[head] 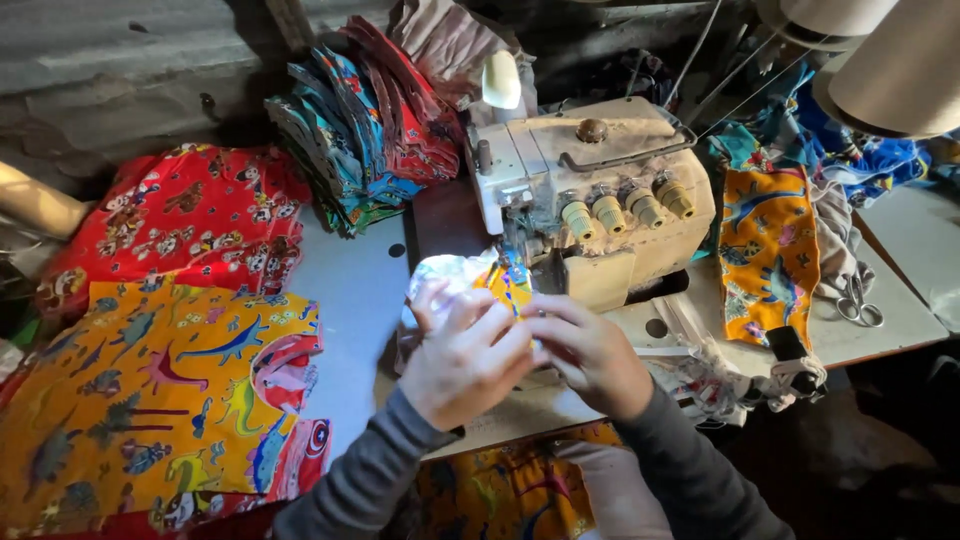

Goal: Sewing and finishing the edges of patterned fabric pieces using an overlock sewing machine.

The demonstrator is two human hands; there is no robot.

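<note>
Yellow printed fabric piece [505, 282], small, brightly lit, pinched by your left hand [465, 355] and right hand [590, 350] at the near front of the cream overlock sewing machine [590, 200], dinosaur-print cloth [150, 390] at left.

One sewing machine [590, 190], four tension knobs [628, 208], one pair of scissors [856, 300], two hands [530, 355].

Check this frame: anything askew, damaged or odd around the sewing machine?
Nothing damaged. The folded fabric stack behind the sewing machine leans and fans out. Scissors lie near the table edge. Both hands hold the small fabric piece at the needle.
</note>
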